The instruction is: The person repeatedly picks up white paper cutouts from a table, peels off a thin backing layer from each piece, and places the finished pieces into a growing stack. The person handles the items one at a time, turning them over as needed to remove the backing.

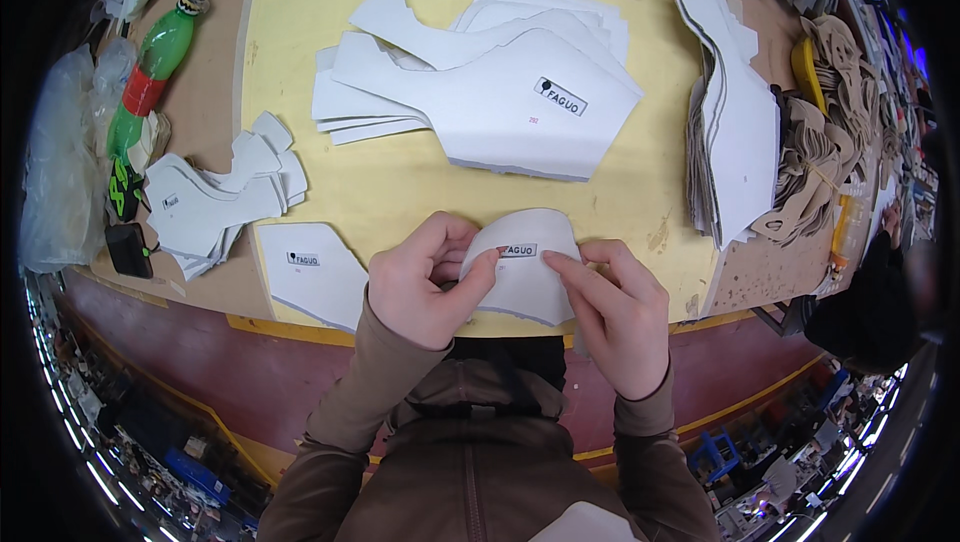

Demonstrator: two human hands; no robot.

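Holding the small white piece between both hands, curved edge up, over the near part of the yellow sheet and at 6 o'clock from the large white panels. Gripping at 9 o'clock with the left hand — fingers curled in, thumb pressed to the face beside the label; pinching at 3 o'clock with the right hand, fingers nearly closed, one tip by the label's other end. Looks light, thin and bendable, so probably apt to bow or crease rather than snap; cannot tell how slippery. Best taken by the two side edges, with thumbs in front and only a mild squeeze, sparing the grey lower edge in case of fraying. Going round from the piece: mind the loose white panel at 9 o'clock, near the left hand and easy to brush with a sleeve; then note the smaller white cutouts between 9 and 10, the green bottle at 10, the tall white bundle at 2 and, just past it, the tan cutouts — likely to crowd any wide swing to the right
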